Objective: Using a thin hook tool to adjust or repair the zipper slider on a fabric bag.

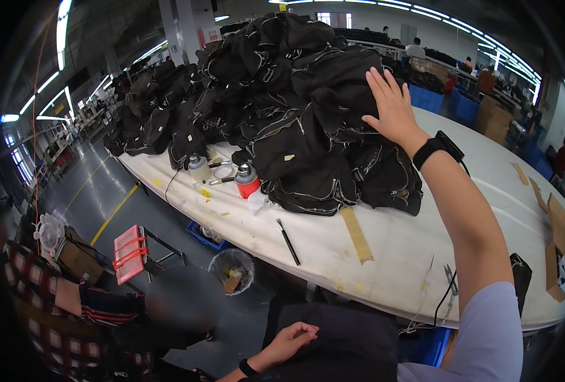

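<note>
A high heap of black cloth items with silver zips covers much of the white-covered table. My right hand is stretched out to the heap's right side, palm down and fingers spread, against the black cloth there. It grips nothing, and a black band with a small device circles that wrist. Low in the picture, my left hand hovers over or rests on dark cloth in front of my body. Its fingers are loosely curled in, and nothing shows in them.
Before the heap are a red bottle, a grey-topped jar, a black-handled brush and a tan strip. Scissors lie at the near edge. A waste bin and a red-topped stool stand left, beside another person.
</note>
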`<move>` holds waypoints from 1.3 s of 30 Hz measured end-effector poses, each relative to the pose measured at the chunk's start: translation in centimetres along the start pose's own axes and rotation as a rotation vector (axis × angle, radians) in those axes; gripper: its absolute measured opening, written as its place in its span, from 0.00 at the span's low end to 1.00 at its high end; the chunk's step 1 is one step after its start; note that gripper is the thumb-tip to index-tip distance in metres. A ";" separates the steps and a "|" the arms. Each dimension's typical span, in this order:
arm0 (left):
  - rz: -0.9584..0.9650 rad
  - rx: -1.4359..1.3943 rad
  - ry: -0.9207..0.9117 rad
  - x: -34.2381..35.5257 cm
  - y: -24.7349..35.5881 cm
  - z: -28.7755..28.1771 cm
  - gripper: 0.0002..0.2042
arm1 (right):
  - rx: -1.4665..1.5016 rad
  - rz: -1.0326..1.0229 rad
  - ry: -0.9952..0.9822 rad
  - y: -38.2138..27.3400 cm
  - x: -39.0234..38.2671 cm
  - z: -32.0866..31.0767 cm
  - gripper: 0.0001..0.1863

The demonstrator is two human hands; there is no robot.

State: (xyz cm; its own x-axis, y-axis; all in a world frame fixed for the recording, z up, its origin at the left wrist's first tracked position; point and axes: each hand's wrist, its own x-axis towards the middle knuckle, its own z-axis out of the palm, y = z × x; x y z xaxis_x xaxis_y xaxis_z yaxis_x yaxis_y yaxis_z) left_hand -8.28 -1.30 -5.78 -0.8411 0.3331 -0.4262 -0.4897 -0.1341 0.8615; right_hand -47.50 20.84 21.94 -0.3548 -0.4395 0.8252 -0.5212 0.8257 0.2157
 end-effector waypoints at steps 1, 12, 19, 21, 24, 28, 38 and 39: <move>0.009 0.003 0.003 -0.1 -0.3 -0.3 0.10 | -0.042 0.035 -0.081 0.6 0.3 1.2 0.46; 0.169 -0.024 0.165 -2.5 1.2 -1.8 0.08 | 0.115 0.350 0.216 1.9 -2.1 -5.4 0.11; 0.776 -0.157 0.124 -3.0 12.7 2.3 0.26 | 1.151 0.591 -0.142 -9.9 -6.8 -16.9 0.11; 1.009 -0.192 0.133 -2.9 13.7 3.5 0.31 | 1.277 0.654 -0.276 -13.8 -10.0 -19.4 0.11; 0.942 -0.193 0.255 -4.6 13.7 5.1 0.31 | 1.372 0.754 -0.395 -17.5 -16.0 -21.6 0.12; 0.558 -0.561 0.110 -6.8 10.7 3.2 0.24 | 1.824 1.391 -0.287 -20.2 -22.1 -21.9 0.15; 0.737 -0.357 0.278 -9.4 6.2 5.3 0.23 | 0.923 0.250 -0.368 -24.6 -26.8 -24.6 0.34; 0.696 -0.350 0.215 -9.1 5.1 5.7 0.21 | 0.928 0.294 -0.368 -25.7 -26.9 -24.4 0.37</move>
State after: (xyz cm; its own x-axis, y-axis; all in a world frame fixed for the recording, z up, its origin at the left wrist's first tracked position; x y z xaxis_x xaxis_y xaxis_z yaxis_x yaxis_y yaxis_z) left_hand -1.83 0.27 4.03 -0.9880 -0.1164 0.1012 0.1486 -0.5412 0.8277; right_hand -5.59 20.05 6.91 -0.6983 -0.4741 0.5363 -0.7126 0.3899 -0.5833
